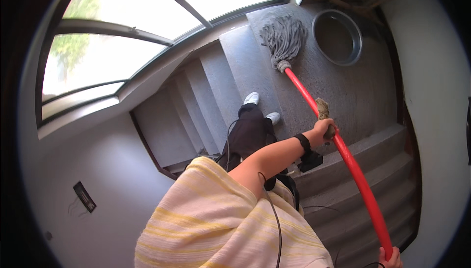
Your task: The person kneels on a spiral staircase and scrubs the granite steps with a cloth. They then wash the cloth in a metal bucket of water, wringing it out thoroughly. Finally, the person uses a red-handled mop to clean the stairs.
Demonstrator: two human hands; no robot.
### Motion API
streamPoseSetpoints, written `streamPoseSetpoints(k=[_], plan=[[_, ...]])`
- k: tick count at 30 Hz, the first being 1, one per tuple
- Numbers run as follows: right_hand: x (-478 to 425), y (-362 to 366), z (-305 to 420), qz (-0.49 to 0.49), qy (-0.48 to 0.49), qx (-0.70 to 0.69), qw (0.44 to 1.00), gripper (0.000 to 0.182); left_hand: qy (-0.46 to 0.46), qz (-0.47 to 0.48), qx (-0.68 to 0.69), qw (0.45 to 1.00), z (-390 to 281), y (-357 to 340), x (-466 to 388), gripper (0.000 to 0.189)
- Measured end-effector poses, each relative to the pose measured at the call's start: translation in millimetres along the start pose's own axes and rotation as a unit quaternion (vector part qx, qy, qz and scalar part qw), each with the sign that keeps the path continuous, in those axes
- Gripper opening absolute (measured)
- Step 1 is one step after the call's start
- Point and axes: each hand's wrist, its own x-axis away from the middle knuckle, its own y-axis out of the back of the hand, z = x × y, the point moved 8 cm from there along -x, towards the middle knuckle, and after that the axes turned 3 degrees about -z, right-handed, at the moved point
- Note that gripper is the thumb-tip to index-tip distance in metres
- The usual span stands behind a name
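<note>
A red-handled mop (360, 179) slants across the right half of the view. Its grey string head (284, 38) lies spread on the landing floor. My left hand (325, 128), a black band at its wrist, is closed round the middle of the handle together with a bunched brown cloth (322, 108). Lower down, near the bottom right edge, my right hand (391, 257) grips the handle close to its upper end; part of this hand is cut off by the picture's edge. A round metal basin (357, 43) stands just right of the mop head, not touching it.
Stairs (209, 80) drop away at the left, beside my white shoes (252, 98). More steps (368, 165) lie at the lower right. A large window (147, 39) runs along the upper left. A dark cable hangs over my striped top, and wires stick out of a wall box (84, 197).
</note>
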Motion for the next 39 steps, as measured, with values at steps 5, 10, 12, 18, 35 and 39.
streamPoseSetpoints(k=[5,10,12,18,35,39], plan=[[-52.7,7.9,0.7,-0.019,0.049,0.009,0.999,0.040,-0.036,-0.018,0.068,0.997,-49.9,25.8,38.6,0.011],[-96.0,-39.5,37.7,0.009,0.140,-0.025,0.990,0.049,-0.124,-0.028,0.143,0.982,-115.7,114.7,34.6,0.013],[-120.9,-49.5,76.1,-0.094,0.194,-0.040,0.976,0.055,-0.155,-0.061,0.174,0.970,-138.6,166.5,63.3,0.014],[-160.6,-18.4,164.9,-0.104,0.271,-0.102,0.952,0.050,-0.198,-0.143,0.277,0.929,-162.9,248.0,161.7,0.013],[-161.9,-72.8,138.3,-0.124,0.238,-0.196,0.943,0.056,-0.187,-0.203,0.211,0.938,-143.5,255.7,181.4,0.015],[-130.4,-86.8,98.7,-0.128,0.170,-0.174,0.961,0.058,-0.205,-0.179,0.133,0.953,-170.4,192.6,166.8,0.017]])
